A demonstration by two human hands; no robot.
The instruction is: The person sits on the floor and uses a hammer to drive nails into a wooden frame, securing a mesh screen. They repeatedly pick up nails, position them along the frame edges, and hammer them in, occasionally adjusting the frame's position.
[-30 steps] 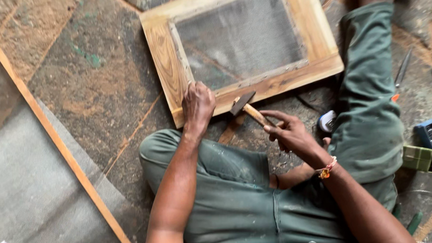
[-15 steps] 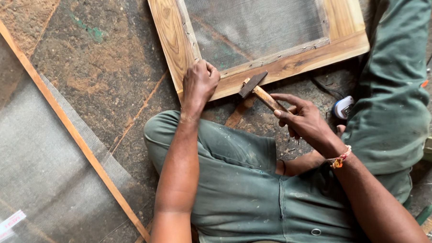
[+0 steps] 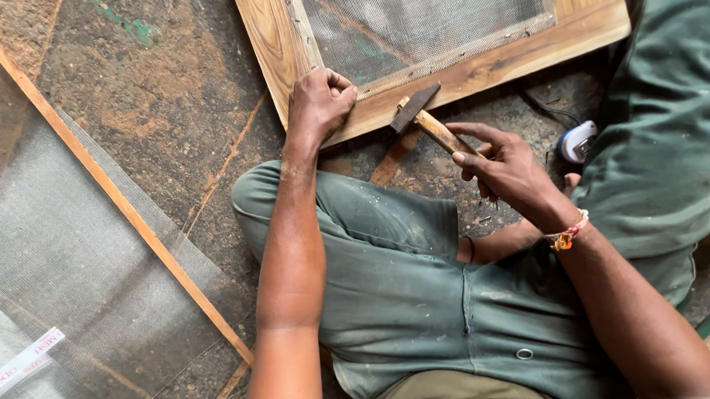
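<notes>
Gripping hammer [image 3: 424, 118] by handle, right hand [image 3: 505, 164] poised just right of left hand [image 3: 318, 105], which presses clenched on wooden frame [image 3: 476, 68] beside mesh [image 3: 419, 20].

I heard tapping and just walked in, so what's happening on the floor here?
A person sits on the floor working on a wooden frame covered with wire mesh. The left hand presses on the frame's lower rail near the mesh edge. The right hand grips a wooden-handled hammer, its head just above that rail. A tape measure lies nearby.
</notes>
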